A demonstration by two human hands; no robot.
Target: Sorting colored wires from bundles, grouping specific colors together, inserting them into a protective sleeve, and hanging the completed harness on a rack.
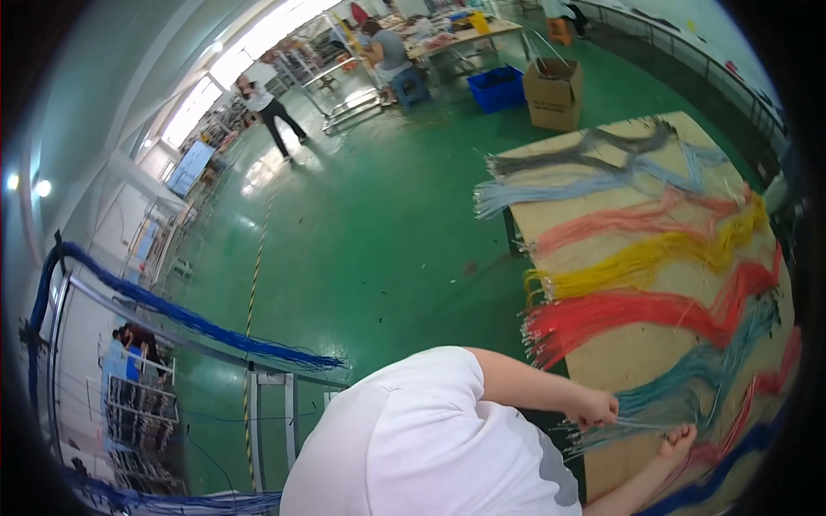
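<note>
A bundle of teal wires (680,378) lies along the table, its loose ends with small tips at the table's near left edge. My left hand (595,409) is closed round a few pale strands of it. These thin strands stretch across to my right hand (679,440), whose fingers are curled together in a pinch on them. Just beyond the teal wires is a thick bundle of red wires (637,311). Close to my right hand run a darker red bundle (742,421) and a blue bundle (714,477).
Yellow (645,262), pink (637,219), light blue (559,191) and grey wire bundles (568,161) cross the wooden tabletop (662,340). A metal rack (155,314) at left carries blue wires (198,322). Beyond stand a cardboard box (552,95), a blue crate (496,89) and other people.
</note>
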